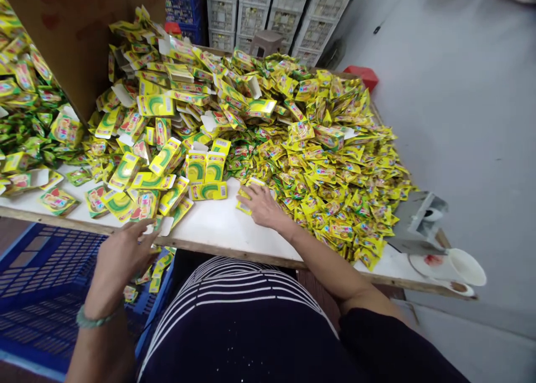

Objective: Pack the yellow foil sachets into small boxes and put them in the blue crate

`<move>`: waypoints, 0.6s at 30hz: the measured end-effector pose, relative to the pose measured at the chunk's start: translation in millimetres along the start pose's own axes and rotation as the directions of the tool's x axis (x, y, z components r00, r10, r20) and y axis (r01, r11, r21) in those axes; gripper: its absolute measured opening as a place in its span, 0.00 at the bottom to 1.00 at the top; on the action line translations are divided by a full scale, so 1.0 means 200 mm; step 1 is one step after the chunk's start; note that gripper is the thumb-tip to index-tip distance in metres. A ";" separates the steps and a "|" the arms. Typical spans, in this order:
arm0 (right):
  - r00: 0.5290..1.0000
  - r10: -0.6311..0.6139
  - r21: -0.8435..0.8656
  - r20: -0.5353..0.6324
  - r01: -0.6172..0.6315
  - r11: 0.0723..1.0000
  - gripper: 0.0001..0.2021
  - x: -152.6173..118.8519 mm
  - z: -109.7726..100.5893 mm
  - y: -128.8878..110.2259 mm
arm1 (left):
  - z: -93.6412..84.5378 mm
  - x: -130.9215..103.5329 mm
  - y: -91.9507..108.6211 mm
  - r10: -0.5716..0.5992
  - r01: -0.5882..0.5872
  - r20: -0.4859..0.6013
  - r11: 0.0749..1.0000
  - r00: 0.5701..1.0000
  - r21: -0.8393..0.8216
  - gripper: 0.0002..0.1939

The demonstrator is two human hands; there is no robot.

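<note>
My right hand (264, 207) is over the white tabletop, its fingers curled over a small yellow box (244, 209) that is mostly hidden beneath them. Beside it on the right rises a big heap of yellow-green sachets (335, 187). At the front edge of the table, my left hand (125, 252) hovers with fingers apart, close to a box's white flap (166, 225); whether it touches the box is unclear. Between the hands, two small yellow boxes (205, 167) stand upright behind one lying flat (208, 191). More printed boxes (124, 172) lie jumbled to the left.
A blue crate (54, 249) with some boxes in it sits below the table's left edge. A cardboard panel (58, 31) divides the heaps. At right are a grey metal device (414, 221) and a white cup (467, 267). White crates (255, 6) are stacked behind.
</note>
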State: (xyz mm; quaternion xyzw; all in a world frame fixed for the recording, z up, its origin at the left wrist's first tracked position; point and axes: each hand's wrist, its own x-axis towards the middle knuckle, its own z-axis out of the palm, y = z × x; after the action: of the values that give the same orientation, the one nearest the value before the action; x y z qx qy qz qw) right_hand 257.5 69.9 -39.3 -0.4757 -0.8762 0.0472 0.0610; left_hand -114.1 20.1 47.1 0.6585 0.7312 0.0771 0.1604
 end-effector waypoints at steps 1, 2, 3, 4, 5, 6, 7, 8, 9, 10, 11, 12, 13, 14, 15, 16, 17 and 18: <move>0.998 -0.010 0.024 -0.060 0.011 1.000 0.26 0.02 0.02 -0.02 | 0.04 0.00 0.03 0.007 -0.005 0.023 0.996 1.000 -0.089 0.21; 0.990 -0.018 0.062 -0.138 0.026 0.998 0.25 0.03 0.03 -0.05 | 0.10 0.01 0.07 0.010 0.006 0.074 0.975 0.997 -0.222 0.22; 0.973 -0.018 0.109 -0.229 0.044 0.993 0.24 0.04 0.05 -0.08 | 0.17 0.02 0.13 0.018 0.041 0.151 0.923 0.988 -0.383 0.23; 0.947 -0.014 0.159 -0.321 0.069 0.985 0.24 0.05 0.07 -0.13 | 0.24 0.03 0.19 0.034 0.120 0.262 0.826 0.965 -0.551 0.25; 0.914 -0.008 0.205 -0.406 0.099 0.974 0.25 0.05 0.10 -0.17 | 0.31 0.05 0.26 0.026 0.247 0.362 0.684 0.932 -0.687 0.27; 0.883 0.004 0.241 -0.468 0.123 0.963 0.27 0.05 0.12 -0.22 | 0.39 0.07 0.32 0.047 0.375 0.465 0.522 0.884 -0.766 0.29; 0.861 -0.001 0.259 -0.509 0.155 0.953 0.28 0.04 0.14 -0.26 | 0.45 0.09 0.38 0.087 0.489 0.552 0.366 0.829 -0.792 0.30; 0.849 -0.019 0.264 -0.528 0.185 0.947 0.29 0.03 0.15 -0.30 | 0.50 0.11 0.43 0.134 0.566 0.601 0.228 0.788 -0.792 0.29; 0.845 -0.046 0.261 -0.533 0.216 0.941 0.29 0.02 0.16 -0.32 | 0.55 0.14 0.47 0.184 0.603 0.615 0.120 0.767 -0.789 0.27; 0.846 -0.075 0.256 -0.528 0.243 0.936 0.29 0.01 0.17 -0.34 | 0.58 0.16 0.50 0.217 0.613 0.606 0.040 0.766 -0.789 0.24; 0.851 -0.097 0.253 -0.517 0.260 0.932 0.29 0.00 0.16 -0.34 | 0.60 0.19 0.52 0.234 0.603 0.583 -0.017 0.778 -0.797 0.21; 0.855 -0.111 0.252 -0.506 0.269 0.930 0.30 -0.02 0.15 -0.32 | 0.62 0.21 0.53 0.238 0.580 0.553 -0.055 0.798 -0.813 0.20; 0.859 -0.113 0.247 -0.499 0.266 0.932 0.30 -0.03 0.13 -0.28 | 0.62 0.22 0.53 0.230 0.551 0.523 -0.078 0.821 -0.831 0.20; 0.864 -0.098 0.238 -0.494 0.243 0.940 0.29 -0.03 0.10 -0.23 | 0.62 0.23 0.53 0.214 0.519 0.493 -0.090 0.843 -0.850 0.21; 0.864 -0.071 0.217 -0.499 0.204 0.955 0.28 -0.03 0.07 -0.16 | 0.62 0.24 0.53 0.197 0.488 0.465 -0.092 0.863 -0.868 0.22; 0.866 -0.024 0.183 -0.499 0.132 0.974 0.25 -0.02 0.03 -0.09 | 0.62 0.24 0.52 0.180 0.456 0.436 -0.089 0.882 -0.886 0.23; 0.863 0.064 0.146 -0.500 0.012 0.989 0.22 0.00 0.00 -0.01 | 0.62 0.24 0.52 0.156 0.423 0.408 -0.078 0.900 -0.903 0.25; 0.850 0.177 0.111 -0.497 -0.140 0.984 0.19 0.02 -0.03 0.07 | 0.62 0.23 0.53 0.128 0.395 0.385 -0.061 0.914 -0.917 0.26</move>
State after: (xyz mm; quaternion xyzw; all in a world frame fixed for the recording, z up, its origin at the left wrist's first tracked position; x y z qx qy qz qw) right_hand 267.4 81.1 -34.4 -0.5397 -0.7852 -0.0430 0.3005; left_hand 22.3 66.4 -40.6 0.2599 0.4649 0.4429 0.7212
